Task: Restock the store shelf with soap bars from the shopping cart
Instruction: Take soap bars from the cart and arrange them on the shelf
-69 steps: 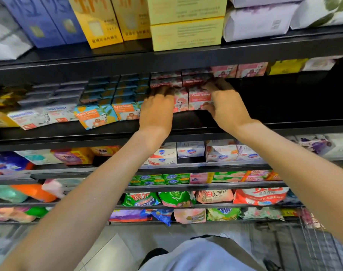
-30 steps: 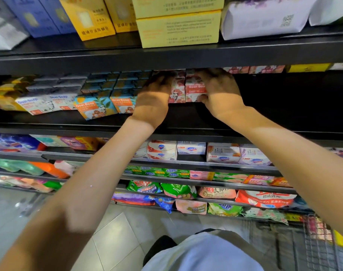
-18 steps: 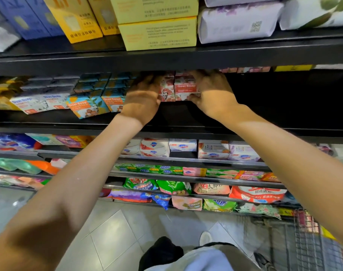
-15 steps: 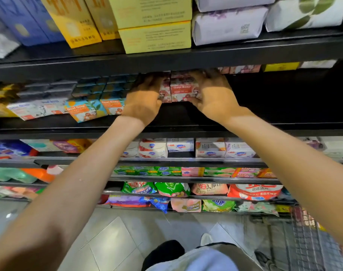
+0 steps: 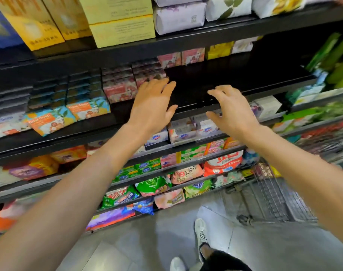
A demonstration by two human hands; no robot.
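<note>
Looks like the restock is being done bit by bit: pink soap bars are being shown stacked in rows on the shelf, with a bare dark stretch left to their right, so more is probably being needed from the shopping cart. Left hand and right hand are being held out, fingers spread, nothing gripped.

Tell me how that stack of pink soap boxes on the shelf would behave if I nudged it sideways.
The pink soap boxes look like rigid cartons, so they would probably slide rather than crumple. Stacked several high, the top ones might shift or topple. The bare shelf beside them offers no support on that side.
</note>
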